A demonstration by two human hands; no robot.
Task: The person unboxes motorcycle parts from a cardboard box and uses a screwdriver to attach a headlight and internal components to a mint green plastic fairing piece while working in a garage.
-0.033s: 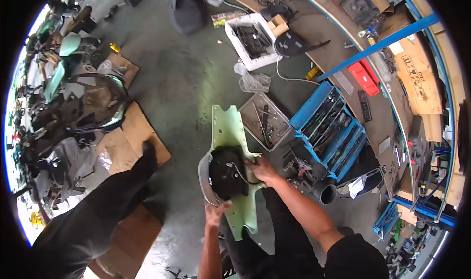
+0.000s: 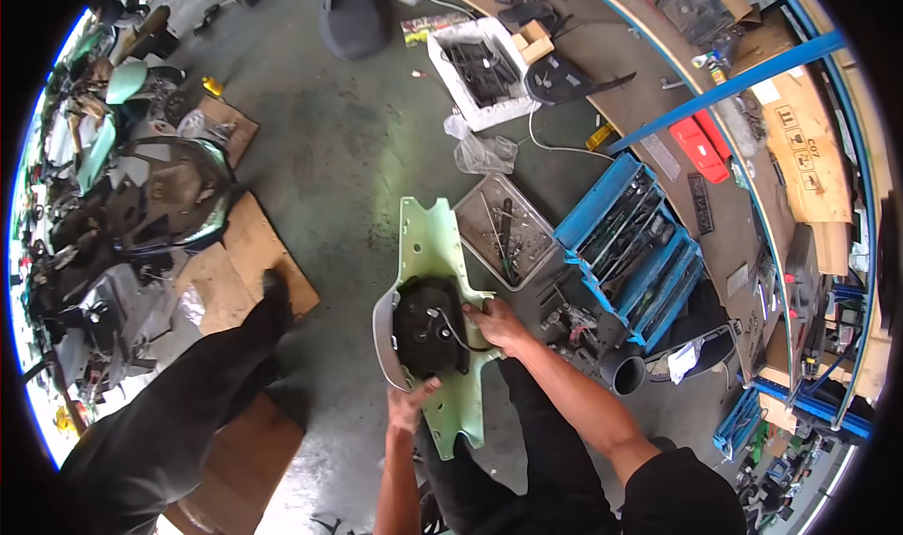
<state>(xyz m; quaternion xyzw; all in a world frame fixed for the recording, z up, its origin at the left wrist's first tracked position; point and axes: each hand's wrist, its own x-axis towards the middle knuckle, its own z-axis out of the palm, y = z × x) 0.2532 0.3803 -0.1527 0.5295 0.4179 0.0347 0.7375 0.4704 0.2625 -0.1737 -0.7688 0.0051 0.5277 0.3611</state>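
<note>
A long pale green plastic panel (image 2: 435, 234), shaped like a vehicle body part, lies across my lap with its hollow inner side up. In its middle sits a black round-backed unit (image 2: 428, 328) with a cable running from it to the right edge. A grey curved rim (image 2: 384, 342) flanks the unit on the left. My left hand (image 2: 410, 405) is closed on the lower end of that rim, thumb on top. My right hand (image 2: 495, 326) is closed around the panel's right edge beside the cable, its fingers partly hidden underneath.
A metal tray (image 2: 480, 220) of small parts and a blue toolbox (image 2: 630, 243) stand ahead to the right. Beyond them is a white foam box (image 2: 480, 70). Cardboard (image 2: 249, 253) and vehicle parts lie left, beside another person's leg (image 2: 179, 422). A workbench (image 2: 649, 93) curves along the right.
The whole scene has shifted slightly left in the picture. Both hands keep the same grip on the panel and rim.
</note>
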